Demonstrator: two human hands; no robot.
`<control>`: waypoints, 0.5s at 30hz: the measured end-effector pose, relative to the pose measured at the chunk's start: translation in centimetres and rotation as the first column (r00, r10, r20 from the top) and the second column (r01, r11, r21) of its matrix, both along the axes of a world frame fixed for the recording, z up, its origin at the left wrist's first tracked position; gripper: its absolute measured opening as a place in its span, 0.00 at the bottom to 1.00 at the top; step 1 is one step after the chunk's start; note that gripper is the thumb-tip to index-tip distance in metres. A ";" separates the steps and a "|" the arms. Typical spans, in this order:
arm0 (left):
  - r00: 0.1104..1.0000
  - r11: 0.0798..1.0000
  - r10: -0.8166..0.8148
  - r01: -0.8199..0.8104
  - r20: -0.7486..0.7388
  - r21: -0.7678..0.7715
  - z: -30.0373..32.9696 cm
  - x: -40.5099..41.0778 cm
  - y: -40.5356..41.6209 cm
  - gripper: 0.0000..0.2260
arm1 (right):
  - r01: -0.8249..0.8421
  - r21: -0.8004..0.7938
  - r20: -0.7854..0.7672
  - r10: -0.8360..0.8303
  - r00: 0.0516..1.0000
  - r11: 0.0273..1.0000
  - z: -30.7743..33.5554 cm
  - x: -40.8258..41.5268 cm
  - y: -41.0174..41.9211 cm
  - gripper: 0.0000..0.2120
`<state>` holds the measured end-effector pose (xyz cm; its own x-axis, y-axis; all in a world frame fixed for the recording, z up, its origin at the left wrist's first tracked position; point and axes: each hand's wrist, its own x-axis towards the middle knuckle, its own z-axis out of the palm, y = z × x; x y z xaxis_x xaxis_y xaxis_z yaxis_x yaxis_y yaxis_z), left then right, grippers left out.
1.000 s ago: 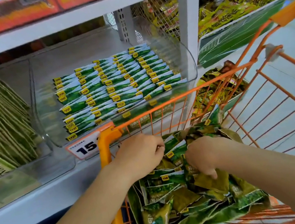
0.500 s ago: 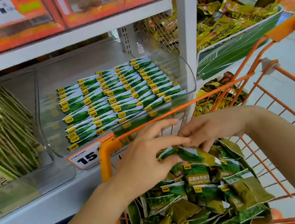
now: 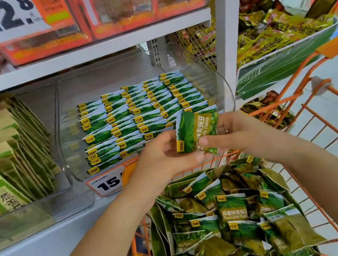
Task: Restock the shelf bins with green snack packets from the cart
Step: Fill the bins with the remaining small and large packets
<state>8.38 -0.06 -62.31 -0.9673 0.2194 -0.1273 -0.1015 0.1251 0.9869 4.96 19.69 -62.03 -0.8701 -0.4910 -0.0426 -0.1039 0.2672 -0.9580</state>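
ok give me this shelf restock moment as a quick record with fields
held item: green snack packet, upright, above the cart
left hand: pinches the packet's lower left edge
right hand: grips the packet's right side
cart: orange wire, holds a pile of loose packets
target bin: clear, rows of matching packets, room at the back
price tag: reads 15

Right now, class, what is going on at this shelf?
A person is restocking. Both hands hold one green snack packet up in front of the clear shelf bin: the left hand pinches its lower edge, the right hand grips its right side. The bin already holds neat rows of matching packets. Below, the orange cart holds a loose pile of packets.
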 end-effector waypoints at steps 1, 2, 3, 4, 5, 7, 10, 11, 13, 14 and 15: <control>0.999 0.998 -0.023 0.021 0.034 0.056 0.1 0.0 0.0 0.17 | 0.001 -0.023 -0.009 -0.002 1.000 1.000 0.0 -0.2 0.0 0.25; 0.998 0.996 -0.038 0.034 0.049 0.086 0.3 0.0 0.1 0.18 | 0.002 -0.031 -0.012 -0.002 1.000 1.000 0.2 -0.2 0.1 0.24; 0.999 0.998 -0.035 0.033 0.027 0.058 0.4 -0.1 0.3 0.17 | 0.001 -0.020 -0.011 -0.001 1.000 1.000 0.2 -0.3 0.1 0.24; 1.000 1.000 -0.019 0.019 -0.013 -0.011 0.7 -0.4 0.5 0.14 | -0.001 0.006 -0.013 0.001 1.000 1.000 0.1 -0.4 0.2 0.26; 0.998 0.998 0.010 -0.014 -0.063 -0.058 1.0 -0.7 0.7 0.10 | 0.026 0.027 0.001 -0.026 1.000 0.999 0.0 -0.5 0.3 0.26; 0.985 0.992 0.096 -0.106 -0.144 -0.067 1.9 -2.1 0.8 0.05 | 0.217 0.077 -0.105 -0.208 0.972 0.973 -0.3 -0.7 0.7 0.18; 0.935 0.961 0.174 -0.230 -0.308 -0.154 3.5 -5.8 0.5 0.05 | 0.672 0.211 -0.670 -0.395 0.628 0.710 -0.5 -1.3 2.4 0.14; 0.932 0.951 0.157 -0.232 -0.327 -0.205 3.9 -7.0 0.7 0.03 | 0.748 0.231 -0.754 -0.371 0.542 0.622 -0.8 -1.7 3.0 0.12; 0.942 0.908 0.046 -0.178 -0.331 -0.379 4.0 -9.2 1.8 0.07 | 0.772 0.358 -0.766 -0.307 0.564 0.525 -1.3 -2.5 3.7 0.11; 0.952 0.864 -0.034 -0.124 -0.303 -0.488 3.8 -10.0 2.5 0.11 | 0.755 0.441 -0.755 -0.254 0.604 0.485 -1.8 -2.7 3.9 0.13; 0.957 0.811 -0.121 -0.057 -0.262 -0.582 3.6 -10.6 3.4 0.13 | 0.734 0.505 -0.742 -0.207 0.638 0.453 -2.2 -2.8 3.9 0.14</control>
<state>-2.25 3.34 -58.69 -0.9745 0.2225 0.0278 0.1752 0.6782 0.7137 2.14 23.62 -64.26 -0.9255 -0.0058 0.3788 -0.0922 0.9733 -0.2103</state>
